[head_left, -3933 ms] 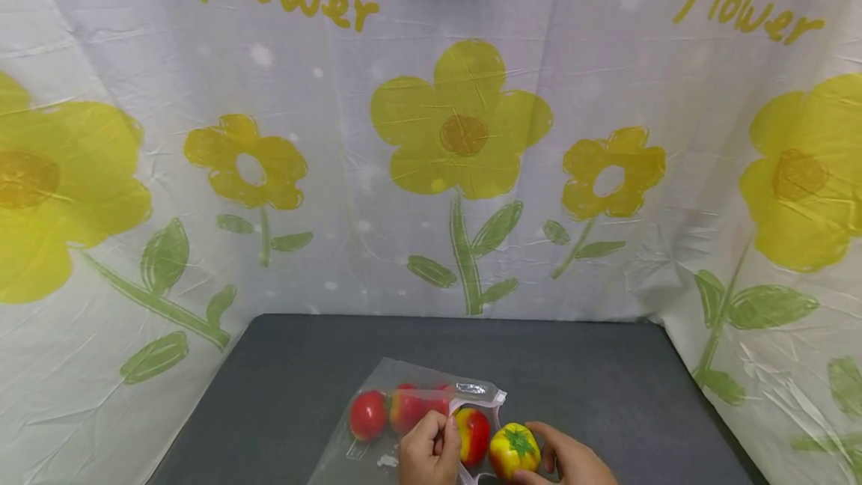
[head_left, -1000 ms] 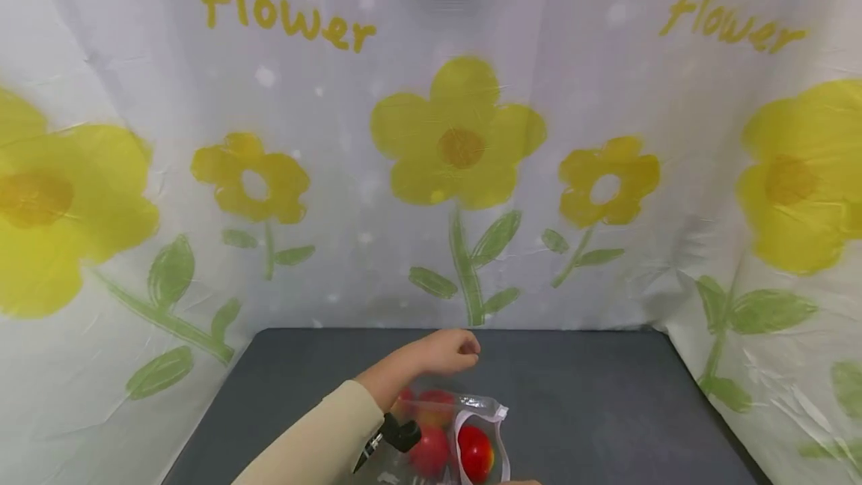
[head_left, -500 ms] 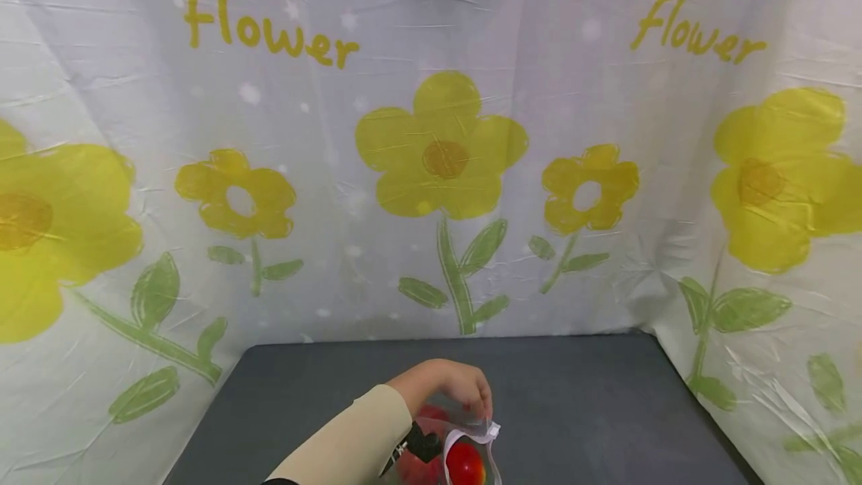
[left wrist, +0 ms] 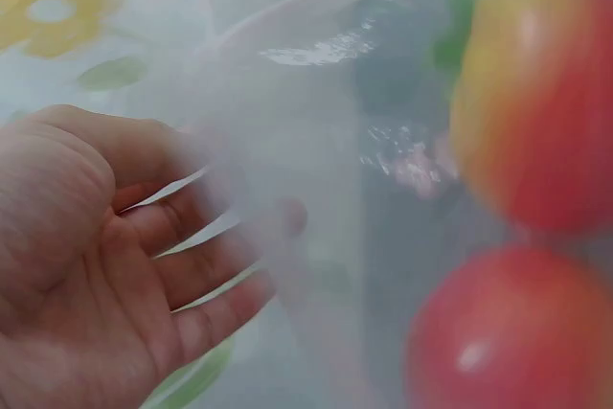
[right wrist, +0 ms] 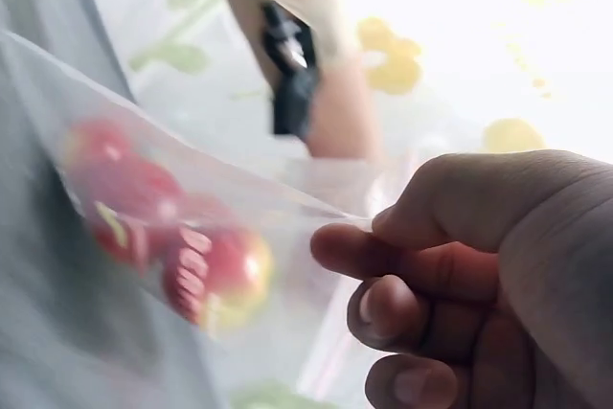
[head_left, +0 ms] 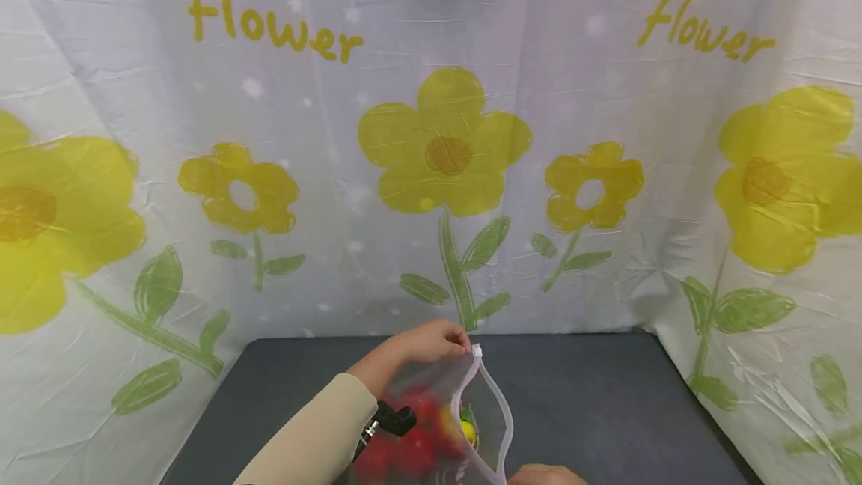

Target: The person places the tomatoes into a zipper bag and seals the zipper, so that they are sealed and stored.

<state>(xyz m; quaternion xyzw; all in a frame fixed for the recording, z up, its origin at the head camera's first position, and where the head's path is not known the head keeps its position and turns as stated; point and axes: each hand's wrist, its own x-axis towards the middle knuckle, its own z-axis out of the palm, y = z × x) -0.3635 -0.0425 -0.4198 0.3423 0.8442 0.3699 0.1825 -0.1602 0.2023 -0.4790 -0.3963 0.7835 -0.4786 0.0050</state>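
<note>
A clear zip bag (head_left: 509, 425) with a white rim is lifted partly off the dark table, its mouth spread apart. Several red and red-yellow fruits (head_left: 412, 452) lie inside, with the yellow pepper (head_left: 468, 432) and its green top near the mouth. My left hand (head_left: 434, 341) pinches the far corner of the mouth, close to the white slider (head_left: 477, 351). At the near corner, my right hand (head_left: 547, 474) is mostly cut off by the head view's lower edge. In the right wrist view, its thumb and index finger pinch the plastic edge.
The dark grey tabletop (head_left: 606, 403) spreads around the bag. A white cloth (head_left: 337, 208) printed with yellow flowers hangs behind the table and along both sides. A black wrist device (head_left: 397, 419) sits on the left sleeve, above the bag.
The pepper, held outside the bag by my right hand earlier, is now inside. My left hand has moved to the bag's far corner and raised it; the mouth is stretched between both hands.
</note>
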